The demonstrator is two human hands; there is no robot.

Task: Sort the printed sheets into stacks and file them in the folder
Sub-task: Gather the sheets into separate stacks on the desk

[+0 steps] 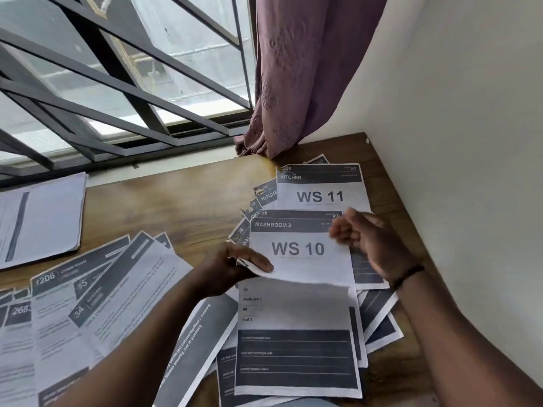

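A thin white sheet printed "WASHROOM 2 / WS 10" (298,248), with a dark grey header band, is pinched at its lower left edge by the left hand (235,267), thumb on top; that edge is curled upward off the pile. The right hand (363,237) is held just over the sheet's right edge with fingers curled together; whether paper is gripped cannot be told, as the hand is blurred. A thin dark band is worn on that wrist. Beyond it, a flat "KITCHEN / WS 11" sheet (321,189) is laid on a fanned pile of similar rectangular sheets. Below, a "Bedroom 1" sheet (296,333) with a dark ruled block is uppermost. More printed sheets (97,298) are spread at the left over the wood-grain table (176,198). A crinkled mauve curtain (296,83) is draped onto the table's far edge.
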